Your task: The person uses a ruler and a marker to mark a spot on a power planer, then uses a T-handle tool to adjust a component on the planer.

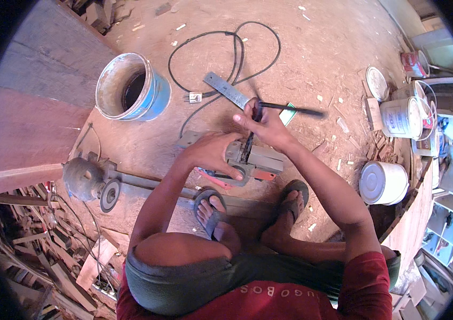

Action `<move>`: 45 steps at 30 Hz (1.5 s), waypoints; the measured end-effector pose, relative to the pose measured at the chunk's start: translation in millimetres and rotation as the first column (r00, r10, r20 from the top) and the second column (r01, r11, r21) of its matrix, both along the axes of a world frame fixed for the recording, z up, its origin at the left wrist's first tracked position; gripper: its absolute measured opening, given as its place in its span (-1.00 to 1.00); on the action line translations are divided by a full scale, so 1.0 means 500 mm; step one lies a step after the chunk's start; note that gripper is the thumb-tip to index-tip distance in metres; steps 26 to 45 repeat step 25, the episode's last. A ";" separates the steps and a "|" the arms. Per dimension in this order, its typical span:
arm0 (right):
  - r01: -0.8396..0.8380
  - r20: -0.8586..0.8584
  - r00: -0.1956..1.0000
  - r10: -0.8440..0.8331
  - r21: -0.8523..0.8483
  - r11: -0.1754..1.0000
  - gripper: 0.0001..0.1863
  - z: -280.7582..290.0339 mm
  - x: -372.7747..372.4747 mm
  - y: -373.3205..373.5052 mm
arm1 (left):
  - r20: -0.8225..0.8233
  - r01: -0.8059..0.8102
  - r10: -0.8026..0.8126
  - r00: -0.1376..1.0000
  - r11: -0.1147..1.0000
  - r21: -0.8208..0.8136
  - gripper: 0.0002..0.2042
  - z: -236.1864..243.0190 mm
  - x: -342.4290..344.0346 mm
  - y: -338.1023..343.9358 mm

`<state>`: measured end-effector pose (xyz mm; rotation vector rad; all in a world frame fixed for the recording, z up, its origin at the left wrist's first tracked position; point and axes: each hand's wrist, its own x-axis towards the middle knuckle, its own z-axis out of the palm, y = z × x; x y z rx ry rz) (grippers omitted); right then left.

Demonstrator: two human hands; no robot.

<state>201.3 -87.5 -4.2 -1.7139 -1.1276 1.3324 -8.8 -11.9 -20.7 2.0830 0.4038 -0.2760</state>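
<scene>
A grey metal power tool (pixel 266 158) with an orange end piece lies in front of my feet; it looks like a hand planer, though my hands cover much of it. My left hand (pixel 210 152) grips its left part, thumb and fingers apart around the body. Above it, my right hand (pixel 264 125) is closed on a dark wrench-like tool (pixel 296 109). A long black handle sticks out to the right of the fist, slightly blurred, and a dark shaft runs down to the power tool. A flat grey metal strip (pixel 226 90) lies just beyond my right hand.
A black cable (pixel 277 50) loops on the floor near a white plug (pixel 195 97). At left stand a blue bucket (pixel 157 98) of dark liquid and a grinding wheel (pixel 110 195). White buckets (pixel 384 182) line the right. Wood scraps (pixel 55 240) pile up at lower left.
</scene>
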 end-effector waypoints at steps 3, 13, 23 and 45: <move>0.070 -0.474 0.880 -0.018 0.093 0.993 -0.78 -0.022 0.015 -0.028 | -0.027 -0.006 0.005 1.000 0.999 -0.047 0.17 0.009 0.006 0.001; -0.043 -0.459 0.887 0.053 0.033 0.999 -0.74 -0.036 0.065 -0.042 | -0.040 0.009 -0.011 0.999 0.999 -0.051 0.18 0.022 0.009 0.002; -0.044 -0.469 0.880 0.077 0.081 0.996 -0.68 -0.029 0.031 -0.040 | -0.057 0.005 -0.008 0.998 0.998 -0.055 0.20 0.016 0.006 0.000; -0.030 -0.540 0.838 0.076 0.094 0.995 -0.68 -0.028 0.031 -0.041 | -0.074 0.005 -0.009 0.997 0.998 -0.055 0.21 0.025 0.008 0.002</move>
